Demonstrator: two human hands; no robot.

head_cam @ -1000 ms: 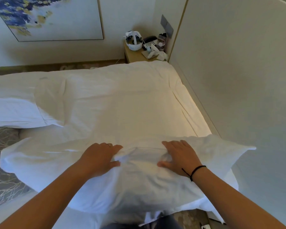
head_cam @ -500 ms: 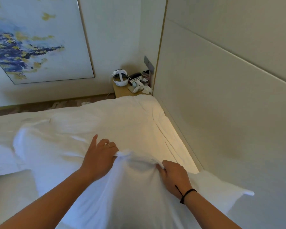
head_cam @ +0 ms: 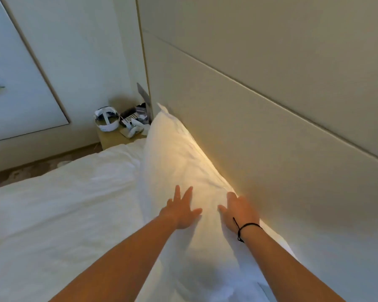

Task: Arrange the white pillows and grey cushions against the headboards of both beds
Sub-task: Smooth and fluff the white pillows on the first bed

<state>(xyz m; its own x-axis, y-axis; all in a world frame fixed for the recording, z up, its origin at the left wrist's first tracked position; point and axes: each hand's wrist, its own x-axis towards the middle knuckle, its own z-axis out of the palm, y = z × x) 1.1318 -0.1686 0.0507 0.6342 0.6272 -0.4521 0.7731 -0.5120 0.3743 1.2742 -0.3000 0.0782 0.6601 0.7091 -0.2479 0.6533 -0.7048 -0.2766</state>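
A white pillow [head_cam: 179, 162] stands on edge, leaning against the beige padded headboard [head_cam: 271, 118] of the bed [head_cam: 63, 203]. My left hand [head_cam: 180, 209] lies flat on the pillow's front face with fingers spread. My right hand [head_cam: 238, 211], with a black band on the wrist, rests on the pillow's upper edge beside the headboard, fingers curved over it. Neither hand grips the fabric. No grey cushion is in view.
A wooden nightstand [head_cam: 111, 139] stands past the bed's far corner, holding a white headset [head_cam: 107, 120], a phone and small items. A framed painting [head_cam: 13, 83] hangs on the left wall. Patterned carpet [head_cam: 31, 171] shows beyond the bed.
The pillow, bunched in both hands over the bed before, now stands against the headboard. Both hands have let go and lie on it.
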